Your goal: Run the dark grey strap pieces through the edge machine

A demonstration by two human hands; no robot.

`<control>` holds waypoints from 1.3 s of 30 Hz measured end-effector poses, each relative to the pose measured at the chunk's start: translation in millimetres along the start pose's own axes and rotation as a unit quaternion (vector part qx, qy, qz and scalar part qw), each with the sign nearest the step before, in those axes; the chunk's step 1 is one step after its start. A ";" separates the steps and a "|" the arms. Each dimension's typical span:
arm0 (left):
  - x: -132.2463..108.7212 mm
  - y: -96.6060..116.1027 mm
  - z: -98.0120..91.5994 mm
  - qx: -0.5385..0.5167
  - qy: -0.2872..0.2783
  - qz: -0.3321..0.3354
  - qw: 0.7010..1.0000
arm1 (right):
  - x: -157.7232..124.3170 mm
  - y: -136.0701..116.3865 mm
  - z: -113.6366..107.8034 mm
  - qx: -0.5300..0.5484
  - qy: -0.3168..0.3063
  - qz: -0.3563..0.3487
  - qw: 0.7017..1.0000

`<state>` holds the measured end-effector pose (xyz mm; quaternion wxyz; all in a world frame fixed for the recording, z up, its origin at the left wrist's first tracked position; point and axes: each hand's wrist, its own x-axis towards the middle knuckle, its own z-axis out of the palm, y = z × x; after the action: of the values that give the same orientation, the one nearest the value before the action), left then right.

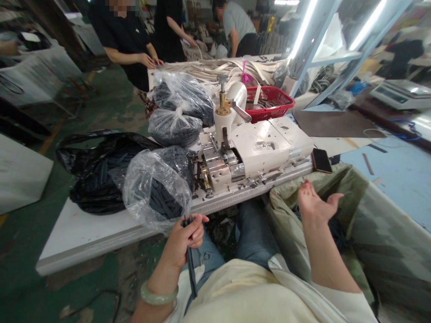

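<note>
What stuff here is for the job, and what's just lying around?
For the job:
left hand gripping a dark strap
right hand, open above a pale green sack
clear bag of dark strips
cream machine

Just lying around:
red plastic basket
black phone
digital scale

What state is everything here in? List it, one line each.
Left hand: closed around a dark strap
Right hand: open, empty, raised
Knotted clear plastic bag: tied, holding dark strips
Red plastic basket: holding dark pieces
White machine: scattered with dark scraps
Phone: lying flat
</note>
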<state>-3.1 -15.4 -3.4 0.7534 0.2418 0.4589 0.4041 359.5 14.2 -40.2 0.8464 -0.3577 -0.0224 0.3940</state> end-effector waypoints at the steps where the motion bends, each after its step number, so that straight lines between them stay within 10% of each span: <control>1: 2.7 -2.2 3.6 -0.002 -0.015 -0.013 1.000 | -9.9 3.1 -11.1 -0.040 -0.001 0.065 0.997; 5: 10.8 -13.9 25.2 0.027 -0.096 -0.079 0.992 | -81.5 48.3 -12.9 -0.245 -0.182 0.307 0.902; 12: 2.0 -32.2 39.6 0.057 -0.165 -0.182 0.968 | -131.9 87.8 44.7 -0.337 -0.532 0.260 0.732; 18: -4.0 -34.1 25.6 -0.005 -0.171 -0.191 0.967 | -126.6 87.7 43.6 -0.383 -0.477 0.179 0.770; 26: -8.1 -29.8 24.2 -0.022 -0.195 -0.172 0.965 | -111.9 78.6 40.7 -0.339 -0.402 0.255 0.812; 32: -8.9 -33.2 25.8 0.006 -0.200 -0.144 0.969 | -124.2 85.4 29.8 -0.254 -0.436 0.351 0.789; 39: -9.4 -42.3 29.5 0.099 -0.142 -0.096 0.980 | -132.5 92.3 31.7 -0.319 -0.427 0.305 0.789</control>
<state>37.1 -46.6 -16.2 0.8185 0.3254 0.4056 0.2441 198.1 -17.6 -41.9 0.4241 -0.3906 -0.3958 0.7147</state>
